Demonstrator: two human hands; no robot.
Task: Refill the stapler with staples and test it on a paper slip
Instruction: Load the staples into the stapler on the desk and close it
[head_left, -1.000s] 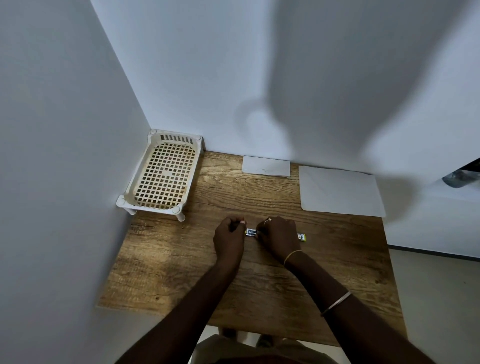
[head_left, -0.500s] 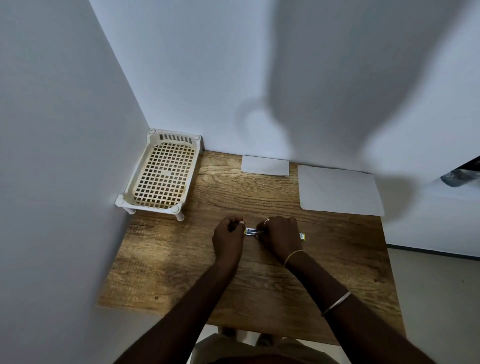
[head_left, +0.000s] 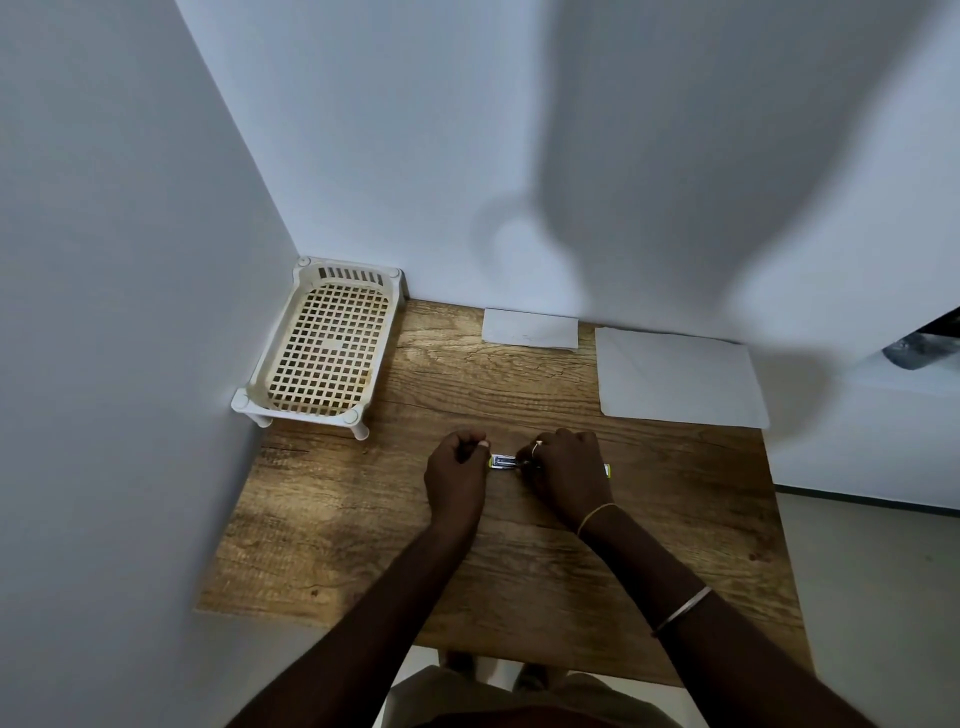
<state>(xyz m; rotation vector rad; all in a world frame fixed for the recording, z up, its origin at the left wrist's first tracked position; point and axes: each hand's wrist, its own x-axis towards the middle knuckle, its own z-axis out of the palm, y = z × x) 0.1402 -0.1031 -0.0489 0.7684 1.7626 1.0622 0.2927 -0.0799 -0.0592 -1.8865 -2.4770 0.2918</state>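
A small stapler (head_left: 503, 462) with yellow ends and a metal channel lies flat on the wooden table (head_left: 519, 571), running left to right. My right hand (head_left: 563, 475) covers its middle and right part, fingers curled on it; only the yellow right tip (head_left: 607, 471) shows past the hand. My left hand (head_left: 457, 475) sits at the stapler's left end, fingers pinched together; what they pinch is too small to see. A small paper slip (head_left: 530, 328) lies at the table's back edge.
A white lattice tray (head_left: 324, 348) stands on short legs in the back left corner against the walls. A larger white paper sheet (head_left: 675, 376) lies at the back right. White walls close the left and back sides.
Both hands stay at the stapler in nearly the same place. The view has shifted slightly; no clear movement of the stapler.
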